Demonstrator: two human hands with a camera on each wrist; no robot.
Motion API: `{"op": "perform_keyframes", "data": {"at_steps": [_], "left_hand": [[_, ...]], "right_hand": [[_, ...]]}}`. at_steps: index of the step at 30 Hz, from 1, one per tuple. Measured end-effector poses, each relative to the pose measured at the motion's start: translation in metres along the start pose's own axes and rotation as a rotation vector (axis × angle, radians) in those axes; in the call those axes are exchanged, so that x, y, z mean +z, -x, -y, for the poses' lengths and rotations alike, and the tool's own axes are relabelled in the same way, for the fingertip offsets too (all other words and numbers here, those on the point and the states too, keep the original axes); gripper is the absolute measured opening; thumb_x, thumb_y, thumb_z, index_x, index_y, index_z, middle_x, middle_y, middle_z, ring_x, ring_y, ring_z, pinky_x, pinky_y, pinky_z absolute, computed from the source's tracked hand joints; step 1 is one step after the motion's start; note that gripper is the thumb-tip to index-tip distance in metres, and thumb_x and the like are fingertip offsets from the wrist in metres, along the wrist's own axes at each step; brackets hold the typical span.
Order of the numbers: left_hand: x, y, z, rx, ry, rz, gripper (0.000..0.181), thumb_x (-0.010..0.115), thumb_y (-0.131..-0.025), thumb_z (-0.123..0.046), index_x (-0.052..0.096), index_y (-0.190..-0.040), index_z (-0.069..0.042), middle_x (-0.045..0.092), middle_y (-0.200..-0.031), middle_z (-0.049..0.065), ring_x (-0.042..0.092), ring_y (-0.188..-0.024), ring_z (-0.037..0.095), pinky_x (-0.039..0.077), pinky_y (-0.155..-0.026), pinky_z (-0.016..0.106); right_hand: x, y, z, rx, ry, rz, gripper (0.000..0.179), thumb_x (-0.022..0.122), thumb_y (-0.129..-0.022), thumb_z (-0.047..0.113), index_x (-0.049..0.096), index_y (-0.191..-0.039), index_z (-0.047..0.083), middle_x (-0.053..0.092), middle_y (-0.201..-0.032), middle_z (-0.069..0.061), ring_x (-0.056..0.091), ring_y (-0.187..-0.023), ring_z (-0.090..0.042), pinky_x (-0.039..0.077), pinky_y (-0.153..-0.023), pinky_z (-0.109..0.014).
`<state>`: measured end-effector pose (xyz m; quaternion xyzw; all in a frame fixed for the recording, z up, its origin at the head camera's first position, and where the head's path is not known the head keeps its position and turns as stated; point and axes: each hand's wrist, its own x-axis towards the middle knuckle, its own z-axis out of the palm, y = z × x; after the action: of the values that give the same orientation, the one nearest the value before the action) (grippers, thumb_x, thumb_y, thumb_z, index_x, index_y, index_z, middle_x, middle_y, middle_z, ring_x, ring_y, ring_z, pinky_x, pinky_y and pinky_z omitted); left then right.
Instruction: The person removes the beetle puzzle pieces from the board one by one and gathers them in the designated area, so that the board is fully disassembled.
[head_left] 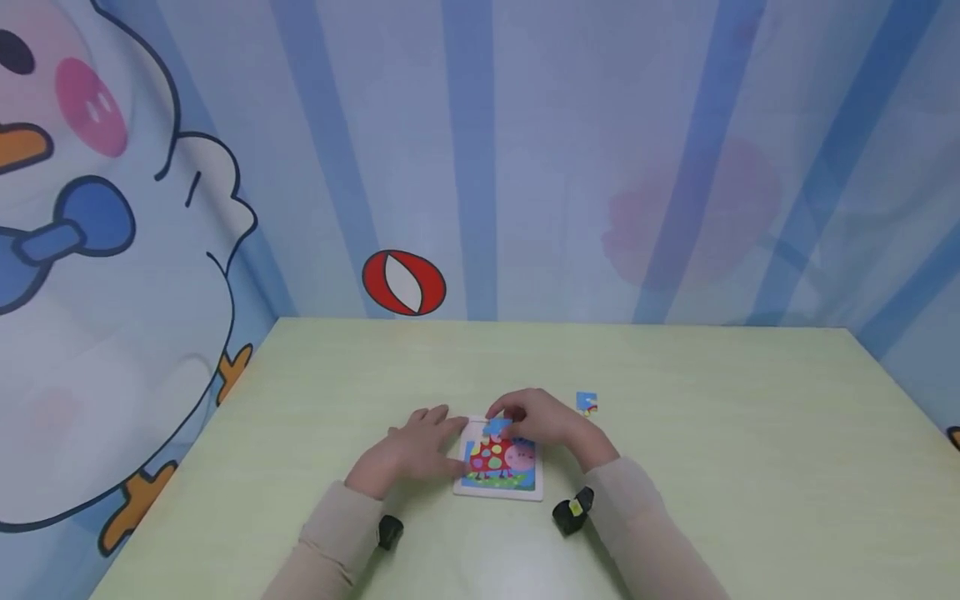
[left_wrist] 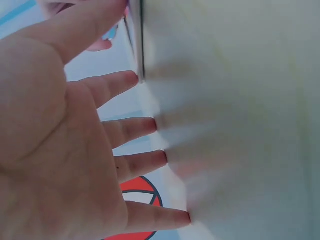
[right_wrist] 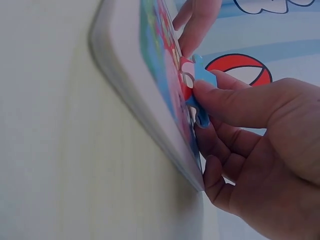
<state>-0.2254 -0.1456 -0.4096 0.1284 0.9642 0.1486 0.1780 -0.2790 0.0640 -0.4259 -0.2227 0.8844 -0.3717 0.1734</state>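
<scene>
Pinching the piece [head_left: 496,427], the right hand [head_left: 546,418] should square it with the picture [head_left: 493,462] before pressing down, while the left hand [head_left: 417,447], spread, steadies the board [head_left: 498,495].

left hand [head_left: 416,447] with fingers [left_wrist: 135,165] spread straight, right hand [head_left: 546,418] in a pinch, forearms [head_left: 327,533] angled inward

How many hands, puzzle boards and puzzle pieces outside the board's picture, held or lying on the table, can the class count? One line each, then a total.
Hands: 2 (left hand, right hand)
Puzzle board: 1
Puzzle pieces: 2 (held piece, loose piece)
Total: 5
</scene>
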Motion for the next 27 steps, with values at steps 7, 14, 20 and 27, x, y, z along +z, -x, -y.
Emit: {"op": "perform_keyframes", "data": {"at_steps": [7,14,20,27], "left_hand": [[-0.0013,0.0046,-0.0028,0.007,0.043,-0.007,0.07,0.071,-0.084,-0.041,0.046,-0.144,-0.016,0.029,-0.155,0.016,0.022,-0.141,0.041,0.022,-0.1,0.076],[0.0007,0.0039,-0.0017,0.019,0.029,-0.026,0.07,0.071,-0.084,-0.04,0.046,-0.144,-0.016,0.03,-0.154,0.016,0.023,-0.141,0.041,0.023,-0.099,0.077],[0.0026,0.004,-0.0002,0.025,0.019,-0.014,0.071,0.071,-0.083,-0.042,0.045,-0.145,-0.018,0.028,-0.155,0.015,0.021,-0.142,0.041,0.021,-0.099,0.078],[0.0007,0.004,0.0019,0.009,0.034,0.008,0.075,0.072,-0.081,-0.044,0.043,-0.146,-0.02,0.025,-0.157,0.014,0.018,-0.143,0.041,0.015,-0.094,0.083]], "right_hand": [[0.0019,0.0011,-0.0027,-0.026,-0.004,-0.01,0.022,0.068,-0.088,0.006,0.069,-0.108,0.015,0.059,-0.09,0.001,0.052,-0.084,-0.017,0.047,-0.077,-0.03],[0.0023,-0.0001,-0.0056,-0.011,-0.014,-0.04,0.015,0.071,-0.087,0.009,0.068,-0.101,0.012,0.061,-0.087,0.002,0.053,-0.081,-0.016,0.048,-0.075,-0.029],[0.0033,0.0015,-0.0084,-0.014,-0.035,-0.048,0.013,0.072,-0.086,0.009,0.069,-0.098,0.012,0.062,-0.087,0.002,0.054,-0.08,-0.014,0.048,-0.075,-0.028],[0.0031,0.0021,-0.0098,-0.043,-0.042,-0.06,0.013,0.07,-0.087,0.007,0.071,-0.099,0.011,0.065,-0.089,0.002,0.054,-0.079,-0.014,0.047,-0.074,-0.027]]}}
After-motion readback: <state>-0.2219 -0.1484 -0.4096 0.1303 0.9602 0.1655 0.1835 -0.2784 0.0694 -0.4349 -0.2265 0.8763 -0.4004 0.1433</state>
